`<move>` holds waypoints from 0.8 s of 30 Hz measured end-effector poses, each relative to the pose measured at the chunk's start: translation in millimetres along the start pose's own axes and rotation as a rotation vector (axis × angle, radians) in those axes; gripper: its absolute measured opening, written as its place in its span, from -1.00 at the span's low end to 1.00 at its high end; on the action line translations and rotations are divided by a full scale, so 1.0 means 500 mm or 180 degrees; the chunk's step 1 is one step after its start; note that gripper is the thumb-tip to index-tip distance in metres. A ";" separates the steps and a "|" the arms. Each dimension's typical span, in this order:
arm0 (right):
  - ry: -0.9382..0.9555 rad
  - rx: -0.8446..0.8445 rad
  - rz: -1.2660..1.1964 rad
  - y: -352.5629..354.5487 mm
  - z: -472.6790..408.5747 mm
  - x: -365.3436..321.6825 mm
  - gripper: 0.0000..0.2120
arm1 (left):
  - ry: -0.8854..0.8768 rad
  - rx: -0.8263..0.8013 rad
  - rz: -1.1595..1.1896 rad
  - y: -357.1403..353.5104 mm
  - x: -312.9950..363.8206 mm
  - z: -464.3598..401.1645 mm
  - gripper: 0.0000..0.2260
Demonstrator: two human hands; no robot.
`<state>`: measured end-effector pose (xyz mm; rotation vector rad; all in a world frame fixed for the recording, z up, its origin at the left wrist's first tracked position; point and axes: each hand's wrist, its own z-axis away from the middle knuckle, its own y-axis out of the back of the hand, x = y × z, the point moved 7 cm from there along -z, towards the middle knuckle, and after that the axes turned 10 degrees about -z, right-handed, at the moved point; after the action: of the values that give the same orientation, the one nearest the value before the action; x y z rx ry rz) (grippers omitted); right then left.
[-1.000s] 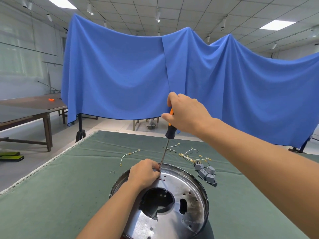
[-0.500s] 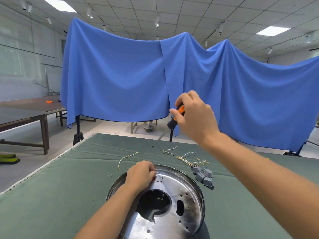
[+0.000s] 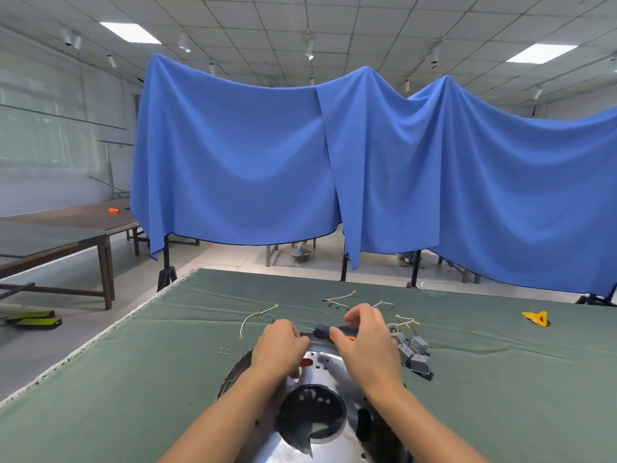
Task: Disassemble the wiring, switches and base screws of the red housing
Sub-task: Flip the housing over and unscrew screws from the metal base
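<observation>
Fingers of the right hand pinched on the screwdriver, thumb and forefinger clamped at the orange collar, dark grip pointing left, shaft not visible. Left hand curled at the far rim of the housing; its fingertips tuck under and I cannot tell whether they pinch a screw or only steady the rim. The housing sits at the near edge of the green table cover, shiny metal base up, only a small red patch showing through a hole near the far rim. Judged step: base screws, with the driver held flat, not seated on any head. Next move likely calls for turning the tip down onto a screw and bracing the housing against the torque. Wiring and switches look already out: loose wires lie beyond the hands, grey switches sit just right of the housing, 2 small screws lie left of it. Hidden: driver tip, remaining screw heads under both hands, the housing's near part cut off by the frame. A yellow object far right, too small to name.
</observation>
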<state>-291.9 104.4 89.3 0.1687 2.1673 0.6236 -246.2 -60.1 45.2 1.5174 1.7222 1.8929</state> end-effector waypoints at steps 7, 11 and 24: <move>-0.0422 -0.1134 0.0889 -0.068 0.006 0.037 -0.77 | 0.0334 -0.0190 0.1844 0.034 -0.007 0.002 -0.84; -0.0324 -0.1188 0.1454 -0.103 -0.002 0.035 -0.71 | 0.0444 -0.0050 0.2676 0.064 -0.008 0.014 -0.95; 0.0035 -0.0872 0.1475 -0.117 0.002 0.043 -0.74 | 0.0940 0.0892 0.2704 0.097 -0.225 -0.003 -0.94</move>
<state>-298.9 61.2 44.8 0.5278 2.0356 1.1759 -171.3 -154.5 23.7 2.4784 1.6395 2.4116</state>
